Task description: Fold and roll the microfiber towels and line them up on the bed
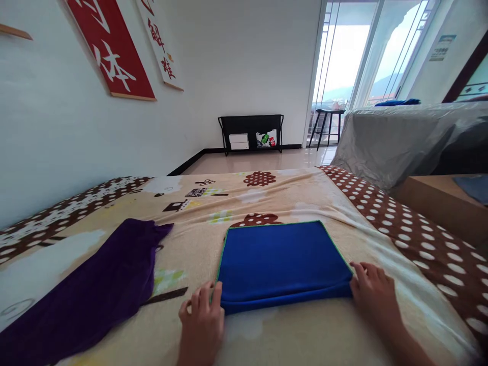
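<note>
A folded blue cloth (282, 262) with a thin green edge lies flat on the patterned blanket (236, 198) of a bed. My left hand (202, 317) rests at the cloth's near left corner, with its fingers curled against the folded edge. My right hand (371, 292) touches the near right corner, and its fingers are bent onto the cloth's edge. Whether either hand pinches the fabric or only presses on it is not clear.
A purple garment (95, 287) lies spread on the bed to the left. A white wall runs along the left side. A wooden table (442, 201) and a covered sofa (404, 137) stand to the right. A black shelf (251, 133) is at the far wall.
</note>
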Tool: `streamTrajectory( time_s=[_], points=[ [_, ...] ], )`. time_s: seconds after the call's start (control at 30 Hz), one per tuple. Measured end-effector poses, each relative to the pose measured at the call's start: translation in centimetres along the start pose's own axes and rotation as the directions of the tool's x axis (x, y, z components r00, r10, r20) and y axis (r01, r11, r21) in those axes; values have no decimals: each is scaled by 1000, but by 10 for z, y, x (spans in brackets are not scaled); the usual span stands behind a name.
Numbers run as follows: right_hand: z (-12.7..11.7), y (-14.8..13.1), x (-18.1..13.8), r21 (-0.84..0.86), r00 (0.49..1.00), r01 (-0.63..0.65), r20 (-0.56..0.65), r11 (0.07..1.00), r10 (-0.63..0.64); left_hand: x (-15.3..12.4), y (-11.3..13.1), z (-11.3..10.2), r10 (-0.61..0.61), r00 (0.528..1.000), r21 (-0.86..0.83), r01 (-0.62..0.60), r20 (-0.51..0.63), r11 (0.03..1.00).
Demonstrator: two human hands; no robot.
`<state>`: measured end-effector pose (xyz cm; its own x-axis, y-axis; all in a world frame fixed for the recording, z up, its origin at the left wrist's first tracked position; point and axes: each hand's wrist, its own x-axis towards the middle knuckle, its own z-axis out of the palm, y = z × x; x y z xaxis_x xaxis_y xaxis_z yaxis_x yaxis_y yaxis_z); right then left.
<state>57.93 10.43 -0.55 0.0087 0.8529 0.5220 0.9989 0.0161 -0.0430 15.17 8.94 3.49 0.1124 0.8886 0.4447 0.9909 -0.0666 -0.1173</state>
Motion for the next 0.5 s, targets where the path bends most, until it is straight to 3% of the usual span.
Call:
streamTrajectory(
  time_s=[0.1,0.2,0.27,0.37,0.5],
  points=[
    [2,-61,-19,-13,992,76,-100,997,-77,-10,53,4,-82,991,23,85,-109,996],
    [2,-107,-32,148,970,231,-117,962,-215,-12,91,7,-40,986,-171,12,-160,985],
    [-1,-117,-32,239,954,299,-103,924,-282,-11,101,7,-4,978,-274,-54,-207,960],
    [-10,-95,-26,320,908,403,-19,857,-419,-8,88,4,138,965,-297,-201,-221,933],
    [-19,-27,-24,239,845,526,-32,816,-535,-8,39,1,371,897,-259,-428,-239,866]
  ],
)
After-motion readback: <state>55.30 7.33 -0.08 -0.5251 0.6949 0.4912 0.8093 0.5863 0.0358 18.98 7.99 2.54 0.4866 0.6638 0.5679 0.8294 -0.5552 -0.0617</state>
